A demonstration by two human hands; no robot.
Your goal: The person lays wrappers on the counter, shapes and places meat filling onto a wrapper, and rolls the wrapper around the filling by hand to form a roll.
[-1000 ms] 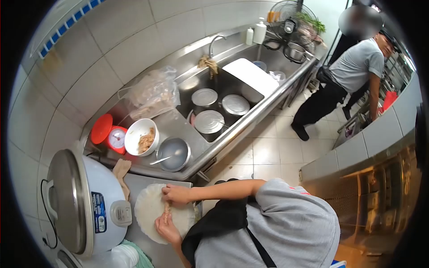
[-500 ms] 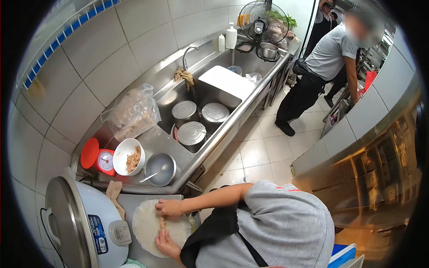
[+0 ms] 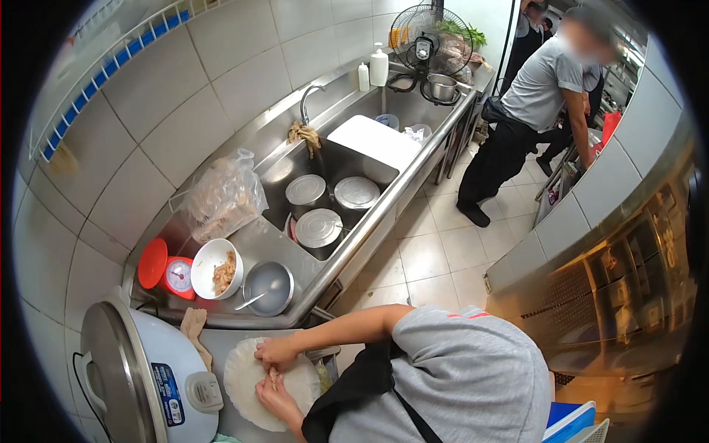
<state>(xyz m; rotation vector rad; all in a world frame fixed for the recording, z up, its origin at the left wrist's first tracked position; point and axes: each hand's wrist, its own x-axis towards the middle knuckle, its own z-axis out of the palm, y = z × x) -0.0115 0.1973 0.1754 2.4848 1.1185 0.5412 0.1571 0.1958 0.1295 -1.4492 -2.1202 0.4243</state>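
Pale glazed tiles (image 3: 177,144) curve along the wall behind a long brushed-steel sink (image 3: 292,251), where round metal lids (image 3: 318,228) sit down in the basin. From where I stand, a crinkled clear plastic bag (image 3: 225,196) slumps on the steel ledge, near a red scale (image 3: 179,275), a smooth white bowl (image 3: 204,275) of lumpy filling and a dull metal bowl (image 3: 260,284) with a spoon. Below, a thin, round white sheet (image 3: 244,384) lies flat on the worktop (image 3: 227,336), just beside the bulky rice cooker (image 3: 173,354). A lumpy, pale-brown strip (image 3: 274,376) rests on it, between both hands. The left hand (image 3: 276,396) pinches the strip's near part with gathered fingertips; the right hand (image 3: 276,353) curls down at its other end, fingers bunched, though I can't tell what they pinch
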